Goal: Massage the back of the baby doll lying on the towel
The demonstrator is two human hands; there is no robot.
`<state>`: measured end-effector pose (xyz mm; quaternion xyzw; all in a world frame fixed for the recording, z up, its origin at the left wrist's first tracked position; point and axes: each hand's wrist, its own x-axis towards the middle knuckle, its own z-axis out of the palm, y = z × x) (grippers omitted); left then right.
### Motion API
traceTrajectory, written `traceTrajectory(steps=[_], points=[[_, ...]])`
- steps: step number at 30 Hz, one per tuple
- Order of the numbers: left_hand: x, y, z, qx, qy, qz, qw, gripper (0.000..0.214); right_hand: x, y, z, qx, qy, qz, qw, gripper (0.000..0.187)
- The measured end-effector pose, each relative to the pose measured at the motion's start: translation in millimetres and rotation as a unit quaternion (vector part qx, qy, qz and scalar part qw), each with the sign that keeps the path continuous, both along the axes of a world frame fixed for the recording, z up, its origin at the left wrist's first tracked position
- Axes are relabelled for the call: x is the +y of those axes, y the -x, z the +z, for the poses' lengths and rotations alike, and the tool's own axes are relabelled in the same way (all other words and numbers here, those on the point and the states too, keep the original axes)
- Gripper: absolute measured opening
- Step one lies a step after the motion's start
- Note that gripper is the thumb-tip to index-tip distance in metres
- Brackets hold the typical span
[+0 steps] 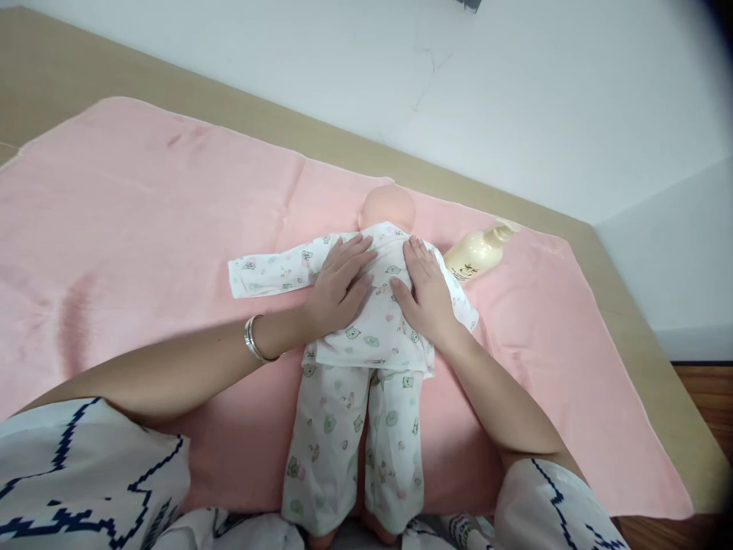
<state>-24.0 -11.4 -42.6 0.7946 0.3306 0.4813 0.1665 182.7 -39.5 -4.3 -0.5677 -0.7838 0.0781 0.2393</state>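
A baby doll (pixel 388 208) lies on a pink blanket, its smooth head pointing away from me and no face showing. It wears a white patterned top (pixel 372 347) and matching trousers (pixel 326 443); one sleeve stretches out to the left. My left hand (pixel 339 286) rests flat on the left side of the doll's upper body, fingers spread. On the right side lies my right hand (pixel 424 290), also flat, with its thumb apart from the fingers. Neither hand grasps anything. A silver bangle (pixel 250 338) circles my left wrist.
A cream pump bottle (pixel 476 252) lies tilted on the pink blanket (pixel 143 206), just right of the doll's shoulder. Under the blanket is a tan surface (pixel 275 122) with a white wall (pixel 355 69) behind it. Wooden flooring (pixel 707 405) shows at the right.
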Motion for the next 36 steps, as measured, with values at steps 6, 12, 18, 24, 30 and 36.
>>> traceTrajectory(steps=[6,12,18,24,30,36], points=[[3,1,0.4,0.03,-0.032,-0.004,0.999,0.036,-1,2,0.6,0.019,0.026,-0.021,0.999,0.073],[0,-4,14.1,0.128,0.066,0.025,0.989,0.052,-2,5,2.7,0.0,0.033,-0.023,0.999,0.072],[10,-9,34.2,0.191,0.155,0.056,0.968,0.06,-27,25,5.2,-0.018,0.022,-0.051,0.998,0.062],[0,-10,39.0,0.215,0.138,0.069,0.964,0.059,-23,19,10.1,-0.008,0.042,-0.029,0.999,0.063],[-37,-15,42.7,0.225,0.066,0.06,0.97,0.053,9,-4,9.4,-0.015,0.049,-0.023,0.998,0.067],[-14,-10,47.6,0.235,0.13,0.064,0.961,0.056,-17,17,11.8,-0.035,0.042,-0.036,0.998,0.063]])
